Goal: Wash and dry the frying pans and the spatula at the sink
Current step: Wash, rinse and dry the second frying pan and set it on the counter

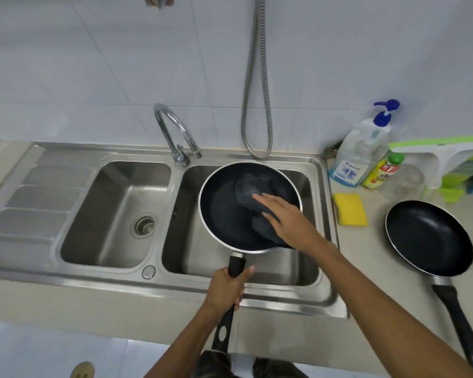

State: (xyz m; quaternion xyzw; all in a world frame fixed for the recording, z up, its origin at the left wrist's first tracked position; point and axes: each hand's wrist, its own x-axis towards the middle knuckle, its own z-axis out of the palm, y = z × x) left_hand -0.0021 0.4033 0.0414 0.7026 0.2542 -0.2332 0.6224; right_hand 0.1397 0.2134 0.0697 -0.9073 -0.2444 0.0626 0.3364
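A black frying pan [224,211] with a silver rim hangs over the right basin of the steel sink [316,257]. My left hand [225,287] grips its black handle near the front edge. My right hand [287,219] lies flat, fingers straight, pressing a dark grey cloth [247,190] against the pan's inside. A second black frying pan [429,238] rests on the counter to the right, handle pointing toward me. I see no spatula.
The curved tap [175,132] stands behind the divider, a metal hose [257,105] hanging beside it. The left basin [115,211] has a drain. A yellow sponge [350,209], soap bottles [358,154], a clear jar [404,182] and a green-and-white rack [456,162] sit at right.
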